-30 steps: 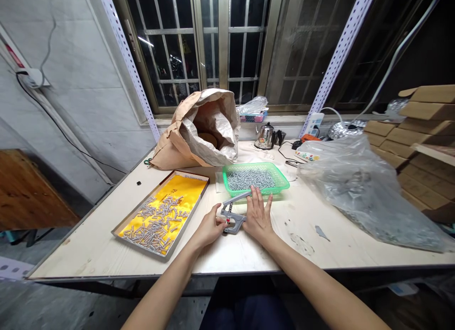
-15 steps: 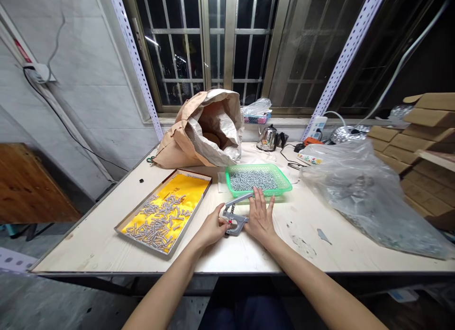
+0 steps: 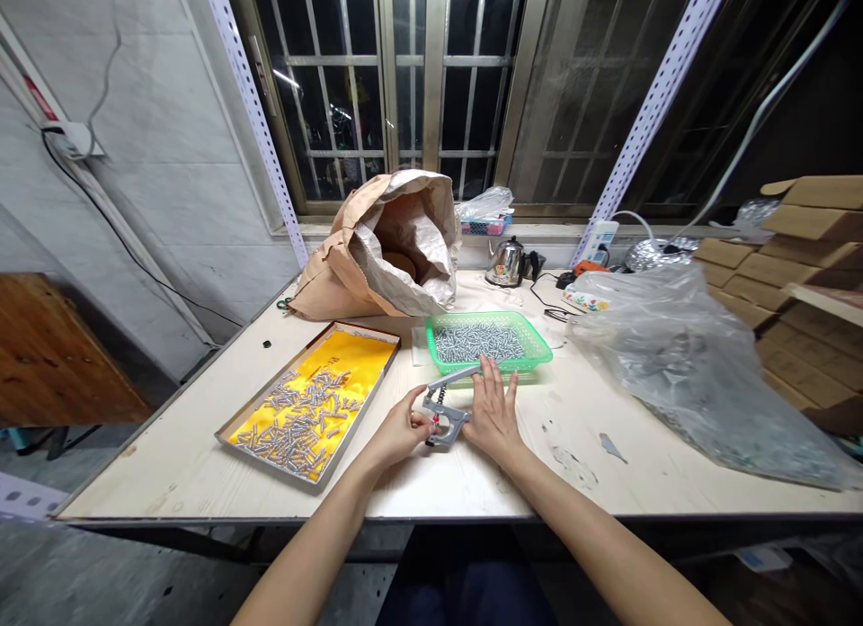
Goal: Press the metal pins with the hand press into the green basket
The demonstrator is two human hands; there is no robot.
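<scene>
A grey metal hand press [image 3: 446,419] with a lever arm, a dark coil spring and a small red part stands on the table before me. My left hand [image 3: 403,428] is closed in a pinch at its left side, by the red part; whatever lies between the fingertips is too small to make out. On the other side, my right hand [image 3: 495,415] has its fingers stretched over the lever's end and its thumb against the press body. Just behind is a green plastic basket [image 3: 539,345] full of small silvery screw-like pieces. Left of my hands, a shallow tray [image 3: 337,457] holds several spiral metal pieces on yellow lining.
A large paper sack [image 3: 337,280] lies open at the back. Behind the basket stands a steel kettle [image 3: 505,263] near cables. A clear plastic bag [image 3: 674,365] spreads over the right side, beside stacked cardboard boxes [image 3: 802,311]. The table's front edge [image 3: 465,518] runs below my forearms.
</scene>
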